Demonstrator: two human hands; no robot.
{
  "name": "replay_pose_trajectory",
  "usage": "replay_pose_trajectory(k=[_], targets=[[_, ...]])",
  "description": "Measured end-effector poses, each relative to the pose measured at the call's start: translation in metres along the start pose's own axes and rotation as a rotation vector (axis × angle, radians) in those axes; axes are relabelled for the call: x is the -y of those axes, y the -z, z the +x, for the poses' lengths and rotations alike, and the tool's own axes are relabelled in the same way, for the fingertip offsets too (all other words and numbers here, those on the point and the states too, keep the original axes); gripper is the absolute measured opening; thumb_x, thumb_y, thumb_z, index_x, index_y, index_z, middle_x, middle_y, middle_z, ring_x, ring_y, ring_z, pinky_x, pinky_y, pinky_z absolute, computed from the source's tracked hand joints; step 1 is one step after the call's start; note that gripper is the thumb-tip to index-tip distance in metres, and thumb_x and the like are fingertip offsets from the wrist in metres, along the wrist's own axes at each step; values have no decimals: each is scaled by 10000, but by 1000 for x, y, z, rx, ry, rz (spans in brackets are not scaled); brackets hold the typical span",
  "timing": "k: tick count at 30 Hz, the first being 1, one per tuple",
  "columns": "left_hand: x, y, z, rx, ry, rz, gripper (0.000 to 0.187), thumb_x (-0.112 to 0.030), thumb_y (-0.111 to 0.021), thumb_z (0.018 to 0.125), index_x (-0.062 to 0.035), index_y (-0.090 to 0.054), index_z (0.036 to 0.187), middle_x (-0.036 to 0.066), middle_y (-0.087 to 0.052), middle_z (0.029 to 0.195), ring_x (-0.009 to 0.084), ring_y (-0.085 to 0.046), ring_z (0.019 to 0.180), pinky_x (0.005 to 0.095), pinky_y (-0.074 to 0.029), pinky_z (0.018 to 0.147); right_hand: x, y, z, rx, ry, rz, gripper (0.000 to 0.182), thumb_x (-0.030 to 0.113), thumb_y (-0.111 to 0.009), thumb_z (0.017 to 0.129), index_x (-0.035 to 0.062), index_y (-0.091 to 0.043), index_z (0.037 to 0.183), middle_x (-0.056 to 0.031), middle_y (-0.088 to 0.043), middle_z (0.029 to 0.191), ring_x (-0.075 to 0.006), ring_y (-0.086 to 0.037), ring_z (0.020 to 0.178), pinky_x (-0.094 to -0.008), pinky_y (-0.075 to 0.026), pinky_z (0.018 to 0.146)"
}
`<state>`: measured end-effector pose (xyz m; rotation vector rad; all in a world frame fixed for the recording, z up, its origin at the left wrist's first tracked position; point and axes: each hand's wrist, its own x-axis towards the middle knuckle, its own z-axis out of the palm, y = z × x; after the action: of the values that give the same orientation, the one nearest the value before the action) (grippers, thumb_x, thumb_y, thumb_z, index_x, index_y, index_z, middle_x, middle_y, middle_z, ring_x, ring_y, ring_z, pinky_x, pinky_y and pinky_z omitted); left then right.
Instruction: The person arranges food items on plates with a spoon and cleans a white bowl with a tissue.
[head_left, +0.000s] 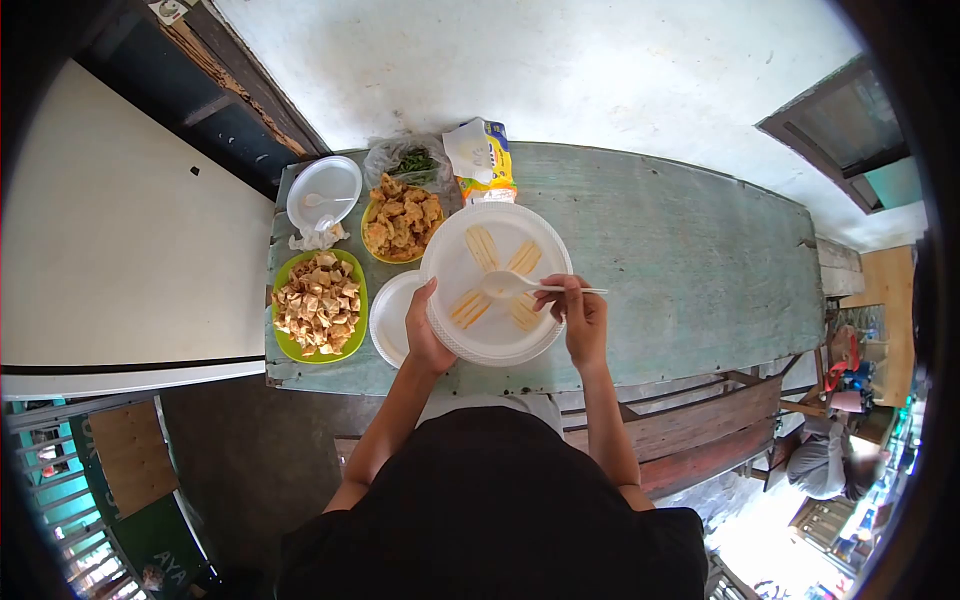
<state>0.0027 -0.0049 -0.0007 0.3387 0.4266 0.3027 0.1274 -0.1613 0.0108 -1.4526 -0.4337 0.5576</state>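
A round white plate (497, 345) is held over the near side of the table, with my left hand (428, 335) gripping its left edge, thumb over the rim. Four groups of thin orange stripes (481, 248) fan out on the plate in a cross shape. My right hand (582, 315) pinches the handle of a white plastic spoon (503, 284). The spoon's bowl lies over the middle of the plate, where the stripes meet. Partly hidden behind my left hand is another white plate (386, 315) on the table.
Cut, folded-looking pieces (318, 300) fill a lime-green plate (288, 348) at left. Fried food (403, 215) heaps a yellow bowl (374, 247). Behind stand a white bowl (305, 185), bagged green leaves (412, 160) and a yellow-blue packet (497, 165). A wooden bench (690, 430) lines the table (690, 250).
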Motion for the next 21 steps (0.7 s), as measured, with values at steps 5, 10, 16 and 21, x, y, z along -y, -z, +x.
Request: replay_pose_trajectory(k=[5,10,16,21], targets=[[1,-3,1,-10,6,25,592,-392,-405,894,-29,-323,1354,151,-450,1310,294,-460,1186,420,-355,1010,0,-18,-10,191,-43,20,383,271,-383,985,-25,-621,937,-71,-646,776,-43,-451,583,-184,-348,553],[-3,3,-1,-29,-2,-8,592,-398,-398,894,-27,-328,1349,153,-447,1314,300,-460,1187,423,-357,1007,-6,4,2,-4,-4,-57,414,278,-374,988,-47,-620,917,-90,-648,785,-92,-579,646,-204,-363,535],[0,3,2,-38,-19,34,590,-403,-396,894,-33,-332,1350,151,-449,1313,305,-463,1182,429,-362,1003,7,-18,-9,248,-29,-29,391,253,-371,989,-42,-618,922,-104,-653,804,-85,-568,644,-207,-363,542],[-6,0,-1,-24,-11,-9,595,-411,-402,891,-31,-339,1345,153,-449,1312,308,-458,1184,433,-362,1000,-3,1,2,111,-16,-88,386,248,-373,989,-43,-615,915,-100,-650,798,-93,-578,654,-204,-359,537]])
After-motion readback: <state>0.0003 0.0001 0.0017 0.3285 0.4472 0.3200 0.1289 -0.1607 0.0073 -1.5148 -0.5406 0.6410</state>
